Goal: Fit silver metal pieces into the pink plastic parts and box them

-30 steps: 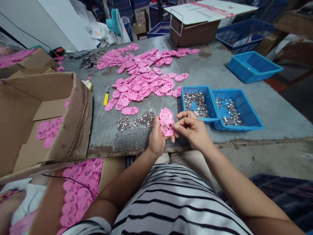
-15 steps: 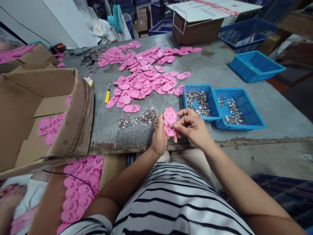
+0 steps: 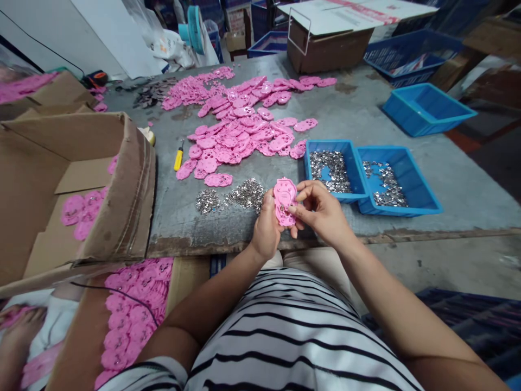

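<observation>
My left hand (image 3: 266, 228) is closed round the left edge of a pink plastic casing half (image 3: 285, 194), held upright just above the table's front edge. Its inner side faces me, with moulded ridges and small metal bits in the lower part. The thumb and fingertips of my right hand (image 3: 321, 212) are pinched together against the casing's lower right; whatever lies between them is too small to make out. Close beyond my left hand lie two small heaps of metal pieces (image 3: 249, 194). Past those spreads a large pile of pink casing halves (image 3: 240, 136).
Two blue trays (image 3: 357, 199) (image 3: 431, 210) of small metal pieces stand right of my hands; another blue tray (image 3: 427, 130) is farther back. A yellow screwdriver (image 3: 178, 158) lies left of the pile. Cardboard box (image 3: 138, 190) at left holds pink parts; another person's hand (image 3: 20, 331) shows lower left.
Both hands keep the casing in nearly the same place. My right thumb and fingertips have shifted very slightly on its lower part. The other person's hand at lower left has moved a little.
</observation>
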Motion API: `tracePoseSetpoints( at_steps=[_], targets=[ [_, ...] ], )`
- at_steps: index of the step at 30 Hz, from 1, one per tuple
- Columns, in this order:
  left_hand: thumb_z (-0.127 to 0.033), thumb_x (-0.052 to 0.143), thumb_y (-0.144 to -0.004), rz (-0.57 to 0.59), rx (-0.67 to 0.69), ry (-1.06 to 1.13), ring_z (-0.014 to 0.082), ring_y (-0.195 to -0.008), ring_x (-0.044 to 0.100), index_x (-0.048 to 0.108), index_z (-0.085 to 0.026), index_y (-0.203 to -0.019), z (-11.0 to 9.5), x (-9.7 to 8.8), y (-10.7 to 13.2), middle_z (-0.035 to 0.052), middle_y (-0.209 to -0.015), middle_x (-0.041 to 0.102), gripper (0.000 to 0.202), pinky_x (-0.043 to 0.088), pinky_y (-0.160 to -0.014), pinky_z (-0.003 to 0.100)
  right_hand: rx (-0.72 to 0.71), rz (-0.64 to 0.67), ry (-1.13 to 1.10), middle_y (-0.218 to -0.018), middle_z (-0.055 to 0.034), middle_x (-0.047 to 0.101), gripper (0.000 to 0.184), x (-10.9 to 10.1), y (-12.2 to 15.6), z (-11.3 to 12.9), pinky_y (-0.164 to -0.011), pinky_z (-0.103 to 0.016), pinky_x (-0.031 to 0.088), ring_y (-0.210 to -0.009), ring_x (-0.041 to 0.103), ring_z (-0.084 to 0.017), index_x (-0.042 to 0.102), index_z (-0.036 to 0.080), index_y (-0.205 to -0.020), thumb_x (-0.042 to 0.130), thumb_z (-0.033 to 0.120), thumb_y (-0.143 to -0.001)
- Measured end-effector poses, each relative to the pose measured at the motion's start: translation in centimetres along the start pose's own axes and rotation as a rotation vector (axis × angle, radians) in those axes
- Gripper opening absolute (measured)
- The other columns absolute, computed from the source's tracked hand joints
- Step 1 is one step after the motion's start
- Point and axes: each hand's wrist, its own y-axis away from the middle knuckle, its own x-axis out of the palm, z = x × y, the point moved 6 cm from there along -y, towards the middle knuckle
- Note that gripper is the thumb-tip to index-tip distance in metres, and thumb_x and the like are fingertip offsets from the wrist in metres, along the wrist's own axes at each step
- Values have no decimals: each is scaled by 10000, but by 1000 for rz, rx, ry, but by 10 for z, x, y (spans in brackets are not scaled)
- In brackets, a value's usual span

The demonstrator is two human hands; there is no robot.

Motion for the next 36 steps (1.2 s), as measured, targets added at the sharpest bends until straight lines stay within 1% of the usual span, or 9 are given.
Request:
tracePoseSetpoints(
  at_steps=[4, 6, 8, 9, 11, 14, 23, 27, 36],
  targets=[
    [-696, 404, -799, 26, 18, 1, 160, -627, 627, 461, -215, -1114, -4, 2, 1, 47, -810, 651, 577, 412, -430, 229, -9, 6, -122, -1003, -51, 570, 252, -10, -11, -5, -590, -282, 449, -688, 543, -139, 510, 209, -780, 638, 424, -755],
    [-673, 422, -800, 55, 35, 8, 156, -609, 627, 453, -212, -1080, -6, 3, 2, 48, -820, 659, 541, 400, -415, 228, -26, -116, 42, -994, -64, 598, 170, -31, -27, -11, -646, -293, 457, -769, 572, -171, 550, 201, -837, 600, 351, -774],
    [-587, 500, -800, 62, 46, -14, 140, -576, 616, 438, -209, -1054, -5, 2, 2, 44, -831, 667, 460, 386, -400, 221, 18, -172, 400, -972, -79, 624, 152, -50, -46, -20, -694, -307, 455, -818, 585, -198, 605, 186, -898, 594, 257, -765],
    [-517, 557, -788, 53, 51, -37, 127, -553, 605, 430, -208, -1041, -5, 1, 2, 37, -832, 670, 419, 380, -395, 213, 58, -131, 609, -971, -93, 635, 153, -54, -56, -26, -720, -314, 451, -855, 591, -218, 637, 180, -888, 614, 215, -741],
    [-355, 632, -744, 18, 53, -90, 98, -506, 577, 424, -206, -1018, -3, -3, 1, 21, -824, 675, 375, 368, -388, 197, 185, 51, 940, -935, -108, 667, 129, -56, -70, -42, -728, -312, 446, -887, 607, -245, 687, 181, -833, 645, 177, -712],
    [-231, 618, -704, -23, 33, -134, 79, -469, 556, 442, -188, -996, 0, -8, 1, 19, -814, 681, 343, 359, -373, 184, 345, 251, 1142, -895, -113, 705, 112, -54, -76, -57, -676, -295, 445, -866, 640, -253, 724, 190, -814, 646, 224, -741],
    [-270, 679, -664, -55, -45, -105, 130, -542, 637, 470, -170, -1016, 1, -19, 3, 44, -838, 692, 422, 448, -401, 202, 397, 222, 1096, -1020, -91, 711, 218, -53, -72, -56, -680, -297, 449, -929, 650, -258, 714, 226, -961, 616, 253, -768],
    [-295, 716, -648, -48, -60, -85, 149, -579, 661, 472, -173, -1013, 2, -19, 3, 56, -860, 698, 456, 492, -451, 229, 421, 224, 1104, -1002, -97, 712, 174, -54, -72, -59, -671, -298, 450, -911, 652, -258, 728, 229, -900, 631, 251, -756],
    [-302, 738, -630, -57, -81, -70, 153, -573, 664, 476, -173, -997, 6, -22, 3, 37, -819, 689, 469, 508, -469, 239, 335, 90, 1101, -979, -121, 713, 214, -59, -71, -55, -664, -293, 439, -895, 652, -261, 702, 180, -925, 531, 197, -799]
  ],
)
